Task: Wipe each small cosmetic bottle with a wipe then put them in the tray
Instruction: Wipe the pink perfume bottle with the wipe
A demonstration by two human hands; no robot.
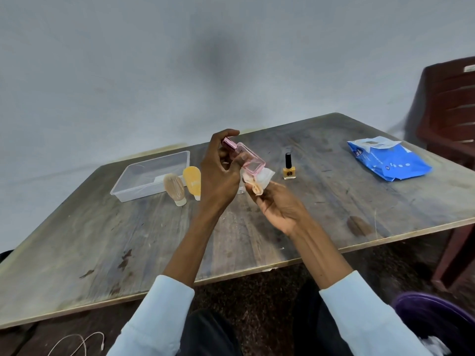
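Observation:
My left hand (219, 173) grips a pink square perfume bottle (250, 163) with a pink cap, held tilted above the table. Against the bottle's lower edge my right hand (277, 204) pinches a crumpled white wipe (259, 179). A clear plastic tray (133, 186) sits at the left on the table. Beside the tray stand a beige tube (175, 187) and a yellow tube (192, 179), caps down. To the right of my hands a yellow nail polish bottle (289, 168) with a black cap stands upright.
A blue wipes pack (390, 160) lies at the table's far right. A dark red chair (452, 111) stands behind the right corner. A small clear object (241, 190) peeks out behind my left hand. A white cable (77, 343) lies on the floor.

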